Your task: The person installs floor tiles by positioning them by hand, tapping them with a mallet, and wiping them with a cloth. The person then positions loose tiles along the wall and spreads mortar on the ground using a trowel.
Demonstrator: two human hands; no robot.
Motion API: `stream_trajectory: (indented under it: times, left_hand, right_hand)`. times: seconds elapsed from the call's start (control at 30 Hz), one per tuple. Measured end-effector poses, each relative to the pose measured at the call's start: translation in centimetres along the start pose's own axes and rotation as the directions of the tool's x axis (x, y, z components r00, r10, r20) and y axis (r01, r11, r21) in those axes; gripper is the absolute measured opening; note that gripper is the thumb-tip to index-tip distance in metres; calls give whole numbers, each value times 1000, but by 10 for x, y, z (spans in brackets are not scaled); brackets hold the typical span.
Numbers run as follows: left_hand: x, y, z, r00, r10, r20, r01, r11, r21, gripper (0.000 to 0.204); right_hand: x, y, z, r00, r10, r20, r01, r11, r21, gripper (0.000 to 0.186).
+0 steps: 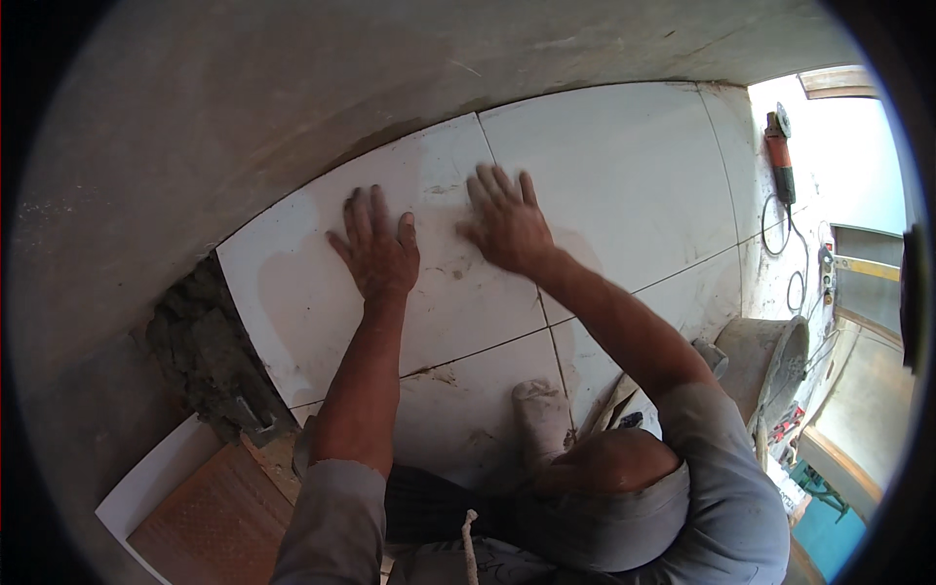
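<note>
My left hand point(378, 252) lies with its fingers spread on a large white floor tile point(327, 292) beside the wall. Its palm faces down and nothing is in it. To the right, my right hand point(509, 226) is also spread flat, near the seam with the neighbouring white tile point(614, 156); its fingers are slightly blurred. Dusty smears and damp-looking patches mark the tile under my hands. Along the tile's left edge lies a heap of dark wet mortar point(210, 341).
A bare grey wall point(292, 88) runs along the far side. An angle grinder point(780, 156) with its cord lies at the right. Nearer stands a mortar-stained bucket point(765, 361). A reddish-brown textured tile point(219, 522) rests at the lower left. My bare knee point(624, 458) is bent at the front.
</note>
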State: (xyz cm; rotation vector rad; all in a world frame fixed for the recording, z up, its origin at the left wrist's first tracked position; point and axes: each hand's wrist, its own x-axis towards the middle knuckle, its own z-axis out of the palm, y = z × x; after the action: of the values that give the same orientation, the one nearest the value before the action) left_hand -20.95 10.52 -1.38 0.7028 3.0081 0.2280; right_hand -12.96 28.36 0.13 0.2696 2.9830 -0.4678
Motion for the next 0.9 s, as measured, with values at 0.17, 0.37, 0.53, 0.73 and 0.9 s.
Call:
stream_trajectory:
  times: [0.17,0.37,0.53,0.73,0.9]
  left_hand:
    - [3,15,6,968,-250,-30,251,955,160,75]
    - [1,-10,10,984,-110,-143,125,987,102,75]
    - [-2,-20,4,992,-6,-128,15,998,64,71]
    - [-3,-45,0,991,30,-131,-26,999,34,65]
    - [-3,-39,6,998,38,-59,-31,993,111,61]
  right_hand:
    - [-106,30,-19,987,-110,116,96,989,116,57]
    - [-226,70,-76,791,516,-327,-442,853,276,39]
    - [-382,101,-73,199,934,-295,-899,294,325,32]
    - [-428,149,16,264,911,-318,-954,296,57,28]
    - [-417,195,-8,144,989,31,-942,127,312,23]
